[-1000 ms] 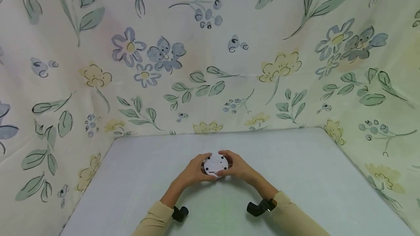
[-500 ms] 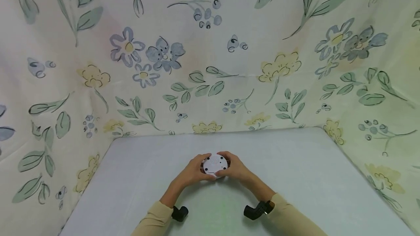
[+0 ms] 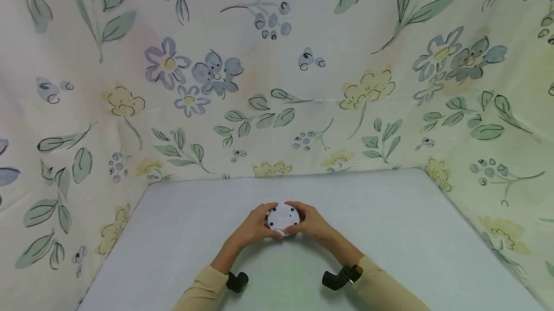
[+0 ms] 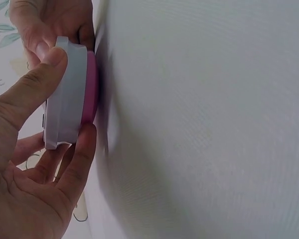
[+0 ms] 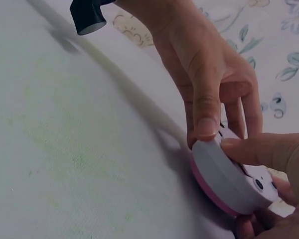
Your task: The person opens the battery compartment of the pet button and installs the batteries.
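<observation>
A round white device (image 3: 283, 218) with a pink lower side is held between both hands near the middle of the table. Its upturned white face has a cluster of small holes and several dark round feet near the rim. My left hand (image 3: 254, 225) grips its left side, the thumb along the near edge and the fingers round the far edge. On the opposite side my right hand (image 3: 315, 222) grips it, with the thumb tip on the white face near the seam. In the left wrist view, the pink side (image 4: 91, 89) faces the tabletop, close over it.
The white table (image 3: 207, 205) spreads around the hands. A floral cloth (image 3: 277, 138) hangs behind and along both sides. Black wrist cameras (image 3: 237, 282) sit on the forearms, below beige sleeves.
Both hands keep their grip on the white device. It has shifted very slightly left in the head view, and the right wrist has moved slightly left.
</observation>
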`<state>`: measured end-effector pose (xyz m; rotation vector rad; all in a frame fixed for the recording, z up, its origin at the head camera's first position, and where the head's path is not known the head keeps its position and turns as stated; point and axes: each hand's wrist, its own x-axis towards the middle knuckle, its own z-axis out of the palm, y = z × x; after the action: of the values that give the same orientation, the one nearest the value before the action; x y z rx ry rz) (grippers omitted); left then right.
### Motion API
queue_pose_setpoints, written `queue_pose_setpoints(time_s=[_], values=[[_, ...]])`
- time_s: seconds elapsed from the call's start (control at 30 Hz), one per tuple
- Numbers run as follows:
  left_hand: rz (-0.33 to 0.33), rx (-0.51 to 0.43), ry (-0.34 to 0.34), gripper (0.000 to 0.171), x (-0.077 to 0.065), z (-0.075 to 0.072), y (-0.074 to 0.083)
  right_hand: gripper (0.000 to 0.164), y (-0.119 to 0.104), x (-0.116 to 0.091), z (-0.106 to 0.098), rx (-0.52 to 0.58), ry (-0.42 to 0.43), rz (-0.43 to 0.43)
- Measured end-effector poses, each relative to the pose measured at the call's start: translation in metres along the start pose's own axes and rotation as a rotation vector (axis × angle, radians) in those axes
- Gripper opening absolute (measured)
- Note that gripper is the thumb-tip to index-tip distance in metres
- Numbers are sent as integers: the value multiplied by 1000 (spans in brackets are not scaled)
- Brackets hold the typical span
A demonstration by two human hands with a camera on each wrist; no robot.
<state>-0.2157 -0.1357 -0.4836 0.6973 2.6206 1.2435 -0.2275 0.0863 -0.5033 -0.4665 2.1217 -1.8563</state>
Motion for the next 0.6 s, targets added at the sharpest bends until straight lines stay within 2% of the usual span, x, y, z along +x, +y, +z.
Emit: queue_pose_setpoints(time_s=[0.17, 0.4, 0.6], values=[[-27, -19, 9, 87, 0, 1, 2, 80, -2, 1, 2, -3, 17, 41], [-23, -15, 11, 87, 1, 3, 2, 84, -3, 0, 4, -3, 46, 73], [-25, -28, 12, 88, 1, 1, 4, 86, -5, 2, 3, 11, 29, 90]])
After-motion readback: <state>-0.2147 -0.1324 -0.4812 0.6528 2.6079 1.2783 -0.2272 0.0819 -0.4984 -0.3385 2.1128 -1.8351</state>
